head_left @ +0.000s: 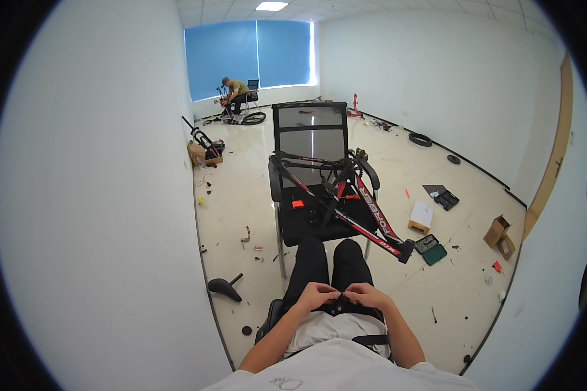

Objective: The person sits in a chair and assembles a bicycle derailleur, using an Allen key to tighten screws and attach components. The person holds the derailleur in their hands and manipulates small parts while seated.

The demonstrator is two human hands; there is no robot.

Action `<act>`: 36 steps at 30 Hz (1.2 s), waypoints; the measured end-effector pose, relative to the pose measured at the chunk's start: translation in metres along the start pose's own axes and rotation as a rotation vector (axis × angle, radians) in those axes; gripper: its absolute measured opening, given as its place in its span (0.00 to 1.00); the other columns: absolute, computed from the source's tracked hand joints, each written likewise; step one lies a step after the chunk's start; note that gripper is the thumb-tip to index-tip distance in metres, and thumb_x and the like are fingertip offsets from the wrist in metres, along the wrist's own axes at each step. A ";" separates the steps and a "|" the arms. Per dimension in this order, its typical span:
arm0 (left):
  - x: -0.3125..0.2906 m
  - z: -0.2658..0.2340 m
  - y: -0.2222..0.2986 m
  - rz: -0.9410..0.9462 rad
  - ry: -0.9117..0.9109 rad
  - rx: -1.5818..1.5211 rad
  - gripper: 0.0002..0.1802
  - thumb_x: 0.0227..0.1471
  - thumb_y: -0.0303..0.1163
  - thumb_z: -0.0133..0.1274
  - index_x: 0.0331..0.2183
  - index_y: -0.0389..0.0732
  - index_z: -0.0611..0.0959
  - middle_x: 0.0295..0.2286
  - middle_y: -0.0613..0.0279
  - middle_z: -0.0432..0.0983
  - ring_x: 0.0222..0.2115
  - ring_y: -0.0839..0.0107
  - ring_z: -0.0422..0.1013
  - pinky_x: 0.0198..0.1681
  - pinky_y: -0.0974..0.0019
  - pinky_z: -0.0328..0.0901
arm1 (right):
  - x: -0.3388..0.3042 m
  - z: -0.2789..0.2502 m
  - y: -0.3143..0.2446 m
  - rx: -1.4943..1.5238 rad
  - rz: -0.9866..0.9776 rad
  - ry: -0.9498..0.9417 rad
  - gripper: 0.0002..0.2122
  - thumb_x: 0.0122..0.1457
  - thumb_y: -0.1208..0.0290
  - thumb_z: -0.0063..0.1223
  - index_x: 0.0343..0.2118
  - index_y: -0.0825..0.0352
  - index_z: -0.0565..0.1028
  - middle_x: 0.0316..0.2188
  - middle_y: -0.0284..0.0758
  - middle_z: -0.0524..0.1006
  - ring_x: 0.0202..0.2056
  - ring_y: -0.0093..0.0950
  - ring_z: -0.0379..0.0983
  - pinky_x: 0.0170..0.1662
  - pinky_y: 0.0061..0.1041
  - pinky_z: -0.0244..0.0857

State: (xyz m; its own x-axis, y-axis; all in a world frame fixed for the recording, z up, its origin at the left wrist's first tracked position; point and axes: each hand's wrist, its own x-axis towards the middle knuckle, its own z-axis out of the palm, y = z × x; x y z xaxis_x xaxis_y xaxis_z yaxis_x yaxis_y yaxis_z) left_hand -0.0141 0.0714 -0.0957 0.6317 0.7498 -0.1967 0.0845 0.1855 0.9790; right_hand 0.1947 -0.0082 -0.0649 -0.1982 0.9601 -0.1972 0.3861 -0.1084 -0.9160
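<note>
Over my lap, my left hand (315, 296) and my right hand (367, 295) are close together. The fingertips of both are pinched on a small dark part (342, 296), too small to name. Another small dark piece with a shiny spot (336, 309) shows just below it, against my lap. In front of my knees, a black, red and white bicycle frame (372, 207) lies across a black mesh-backed chair (308, 120), its one end reaching past the seat on the right. An orange item (297, 204) rests on the seat beside the frame.
A bicycle saddle (224, 289) lies on the floor at left. To the right are a green case (435, 254), a box with a white top (421, 215), a dark tool case (446, 199), cardboard boxes (497, 231) and a tire (420, 140). Another person (237, 91) sits far back beside bicycle parts.
</note>
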 end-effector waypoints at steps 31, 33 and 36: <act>-0.012 0.004 0.019 -0.021 -0.030 0.038 0.14 0.48 0.30 0.64 0.35 0.31 0.85 0.29 0.58 0.81 0.27 0.74 0.76 0.32 0.72 0.72 | -0.002 0.002 -0.002 0.022 -0.061 -0.002 0.12 0.64 0.67 0.45 0.33 0.72 0.75 0.23 0.29 0.73 0.26 0.19 0.67 0.32 0.20 0.62; -0.010 0.004 0.019 0.023 -0.009 0.029 0.13 0.47 0.28 0.64 0.35 0.30 0.85 0.29 0.58 0.81 0.28 0.75 0.76 0.31 0.72 0.72 | -0.005 0.001 -0.011 0.045 -0.084 0.020 0.12 0.64 0.67 0.45 0.32 0.71 0.74 0.22 0.28 0.71 0.25 0.18 0.65 0.30 0.20 0.61; -0.011 0.009 0.035 0.168 0.015 0.071 0.11 0.48 0.28 0.63 0.34 0.31 0.85 0.28 0.60 0.81 0.29 0.77 0.76 0.33 0.74 0.71 | -0.007 -0.004 -0.021 0.064 -0.157 0.071 0.11 0.65 0.66 0.44 0.30 0.70 0.71 0.20 0.26 0.67 0.24 0.17 0.62 0.28 0.19 0.59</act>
State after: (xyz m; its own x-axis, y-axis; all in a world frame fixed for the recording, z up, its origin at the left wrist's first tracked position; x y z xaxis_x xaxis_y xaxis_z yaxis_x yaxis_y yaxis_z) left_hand -0.0112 0.0638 -0.0588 0.6300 0.7760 -0.0299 0.0332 0.0115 0.9994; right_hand 0.1920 -0.0113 -0.0428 -0.1865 0.9821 -0.0271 0.2973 0.0301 -0.9543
